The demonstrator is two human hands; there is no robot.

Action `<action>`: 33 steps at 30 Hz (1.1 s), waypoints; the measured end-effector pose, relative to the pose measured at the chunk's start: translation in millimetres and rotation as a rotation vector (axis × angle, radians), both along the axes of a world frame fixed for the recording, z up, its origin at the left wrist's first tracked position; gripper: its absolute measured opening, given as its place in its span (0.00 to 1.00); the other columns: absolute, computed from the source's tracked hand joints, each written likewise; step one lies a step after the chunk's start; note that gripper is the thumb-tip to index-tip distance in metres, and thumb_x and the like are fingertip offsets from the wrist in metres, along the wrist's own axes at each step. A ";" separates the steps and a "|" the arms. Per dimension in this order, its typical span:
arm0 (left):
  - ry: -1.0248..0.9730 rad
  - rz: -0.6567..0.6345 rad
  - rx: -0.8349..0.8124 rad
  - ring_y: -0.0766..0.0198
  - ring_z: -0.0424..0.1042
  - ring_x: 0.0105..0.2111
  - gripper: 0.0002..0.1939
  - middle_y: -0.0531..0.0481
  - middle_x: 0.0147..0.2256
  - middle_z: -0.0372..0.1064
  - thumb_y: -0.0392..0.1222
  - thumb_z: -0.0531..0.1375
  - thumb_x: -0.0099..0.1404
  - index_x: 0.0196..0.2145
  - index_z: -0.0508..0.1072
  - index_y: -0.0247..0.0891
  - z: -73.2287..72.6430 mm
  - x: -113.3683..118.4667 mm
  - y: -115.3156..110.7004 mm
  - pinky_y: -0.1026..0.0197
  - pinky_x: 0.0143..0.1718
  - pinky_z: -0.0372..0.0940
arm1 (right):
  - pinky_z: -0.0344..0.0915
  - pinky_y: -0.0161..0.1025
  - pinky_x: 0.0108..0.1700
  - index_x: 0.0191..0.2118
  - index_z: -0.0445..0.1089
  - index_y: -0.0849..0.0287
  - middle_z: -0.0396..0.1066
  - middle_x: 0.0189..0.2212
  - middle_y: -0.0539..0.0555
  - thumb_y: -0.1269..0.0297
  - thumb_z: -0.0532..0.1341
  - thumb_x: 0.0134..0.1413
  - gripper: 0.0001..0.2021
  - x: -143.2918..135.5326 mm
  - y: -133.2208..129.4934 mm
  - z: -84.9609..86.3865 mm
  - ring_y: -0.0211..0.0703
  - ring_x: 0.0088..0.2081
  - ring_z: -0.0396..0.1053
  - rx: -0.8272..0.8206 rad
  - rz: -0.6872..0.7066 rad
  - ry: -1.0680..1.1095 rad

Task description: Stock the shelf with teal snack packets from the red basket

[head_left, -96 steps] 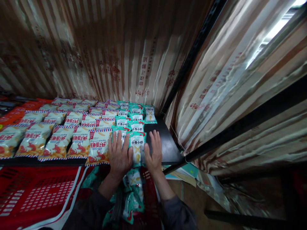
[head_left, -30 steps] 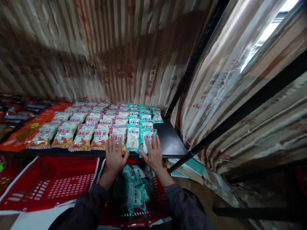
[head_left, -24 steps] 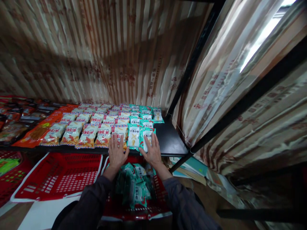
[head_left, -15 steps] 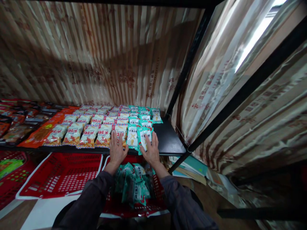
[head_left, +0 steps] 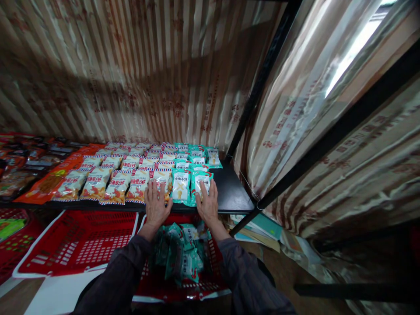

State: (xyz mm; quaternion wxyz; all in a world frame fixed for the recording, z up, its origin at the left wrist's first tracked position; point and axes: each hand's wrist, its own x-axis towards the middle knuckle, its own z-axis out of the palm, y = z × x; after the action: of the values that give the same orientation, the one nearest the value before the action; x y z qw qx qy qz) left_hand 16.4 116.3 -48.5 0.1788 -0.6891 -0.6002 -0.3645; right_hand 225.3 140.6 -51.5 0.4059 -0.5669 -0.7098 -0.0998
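Observation:
My right hand (head_left: 208,202) lies with fingers spread on the front teal snack packet (head_left: 202,180), covering its lower part. Left of that packet another teal snack packet (head_left: 180,186) lies face up at the shelf's front. My left hand (head_left: 156,204) is open, its fingers over the lower part of a white snack bag (head_left: 163,176) with a striped edge. More teal packets (head_left: 198,154) run in rows behind, and several white snack bags (head_left: 113,180) line the shelf to the left. Below my hands, a red basket (head_left: 215,286) holds loose teal packets (head_left: 188,262).
The black shelf (head_left: 231,188) ends at a slanted black post (head_left: 282,175) on the right. An orange snack bag (head_left: 49,183) lies farther left. A second red basket (head_left: 88,232) stands at lower left. Patterned curtains (head_left: 147,74) hang behind. Flat papers or boards (head_left: 262,229) lie at lower right.
My hands have moved slightly apart, the left one leftward. The front right teal packet sits a little farther right and back, straighter beside its neighbour. The view has shifted slightly.

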 end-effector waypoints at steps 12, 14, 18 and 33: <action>0.045 -0.056 -0.013 0.46 0.36 0.66 0.27 0.42 0.66 0.40 0.46 0.57 0.62 0.59 0.62 0.43 12.7 2.6 0.5 0.39 0.62 0.43 | 0.58 0.55 0.57 0.63 0.52 0.60 0.39 0.66 0.65 0.56 0.52 0.60 0.28 -4.5 0.1 1.0 0.59 0.63 0.50 -0.074 0.000 0.047; 0.053 -0.071 -0.009 0.47 0.37 0.65 0.26 0.41 0.65 0.42 0.47 0.57 0.62 0.58 0.63 0.43 15.7 6.3 0.9 0.39 0.62 0.43 | 0.58 0.57 0.56 0.64 0.48 0.60 0.37 0.66 0.66 0.55 0.51 0.61 0.29 -5.4 0.3 0.7 0.59 0.63 0.48 -0.068 -0.011 0.070; 0.098 -0.127 -0.027 0.47 0.37 0.66 0.24 0.44 0.64 0.47 0.46 0.56 0.63 0.58 0.64 0.47 19.7 13.5 2.8 0.39 0.61 0.43 | 0.57 0.59 0.57 0.66 0.44 0.61 0.34 0.67 0.66 0.56 0.51 0.61 0.30 -5.8 2.0 0.5 0.60 0.65 0.43 -0.039 -0.010 0.076; 0.099 -0.172 -0.036 0.50 0.38 0.65 0.24 0.44 0.62 0.53 0.43 0.55 0.63 0.57 0.64 0.44 8.0 15.2 10.0 0.41 0.62 0.44 | 0.59 0.52 0.55 0.60 0.58 0.59 0.43 0.65 0.63 0.59 0.53 0.60 0.23 -1.7 5.0 1.7 0.56 0.59 0.55 -0.085 0.040 -0.012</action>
State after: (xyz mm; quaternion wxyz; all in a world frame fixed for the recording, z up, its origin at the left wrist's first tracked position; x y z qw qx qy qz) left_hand 31.6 126.2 -40.5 0.1638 -0.7584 -0.5357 -0.3331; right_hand 223.5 145.7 -49.8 0.3792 -0.5687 -0.7270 -0.0646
